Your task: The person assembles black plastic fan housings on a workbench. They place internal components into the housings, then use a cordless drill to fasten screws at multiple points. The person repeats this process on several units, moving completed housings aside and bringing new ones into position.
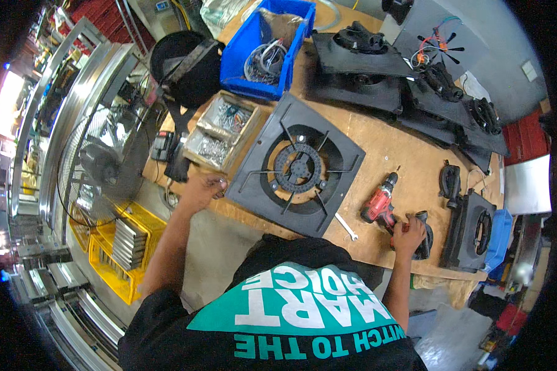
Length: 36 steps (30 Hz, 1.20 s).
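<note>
Workbench: wooden top (368, 139) across the middle of the frame
Burner unit (299, 168): black, square, centre of the frame
Left hand (204, 190): beside the unit's left corner
Right hand (408, 236): on the red drill's (379, 205) base, right of centre
Grip: fingers bent; whether either hand is closed on anything, I cannot tell
Wrench (346, 227): between unit and drill

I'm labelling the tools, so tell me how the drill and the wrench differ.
The drill is red and black, while the wrench is silvery. The drill is bulky; the wrench is slim. The right hand is at the drill's handle end, but no hand is on the wrench. Both are on the wooden bench.
</note>
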Tool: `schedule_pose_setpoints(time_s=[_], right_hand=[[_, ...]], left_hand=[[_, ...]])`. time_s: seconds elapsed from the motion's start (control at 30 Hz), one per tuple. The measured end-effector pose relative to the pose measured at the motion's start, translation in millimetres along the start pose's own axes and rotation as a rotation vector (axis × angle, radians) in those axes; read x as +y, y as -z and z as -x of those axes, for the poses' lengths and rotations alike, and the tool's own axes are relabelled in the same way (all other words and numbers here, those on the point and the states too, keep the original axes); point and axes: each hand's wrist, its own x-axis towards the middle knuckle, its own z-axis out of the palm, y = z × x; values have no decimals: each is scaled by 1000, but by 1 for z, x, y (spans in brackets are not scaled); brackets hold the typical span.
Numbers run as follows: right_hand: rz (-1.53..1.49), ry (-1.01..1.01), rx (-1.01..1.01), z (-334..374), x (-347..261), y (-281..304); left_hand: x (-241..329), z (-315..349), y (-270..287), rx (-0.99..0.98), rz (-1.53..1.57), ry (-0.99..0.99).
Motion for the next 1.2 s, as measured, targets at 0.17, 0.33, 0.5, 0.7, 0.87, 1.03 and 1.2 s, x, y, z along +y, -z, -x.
schedule_pose_setpoints(time_s=[0.17,0.33,0.5,0.7,0.87,1.03,1.2], right_hand=[[-163,29,-291,-10,-28,-2],[-155,-67,-489,-22,-47,-19],[-216,-110,-529,-27,-62,-8],[-347,-166,-574,-33,-127,83],[-973,-205,-923,-33,-177,118],[-945,365,-892,-33,-215,91],[-900,418,-880,-28,-233,83]], left_hand=[[-57,-4,-49,252,-492,-218],[-77,-12,-71,420,-395,-209],[-76,-14,-67,489,-414,-358],[-80,-10,-83,38,396,276],[-62,-29,-123,191,476,-263],[-37,-43,-141,-130,834,-159],[-49,-59,-141,-166,194,-251]])
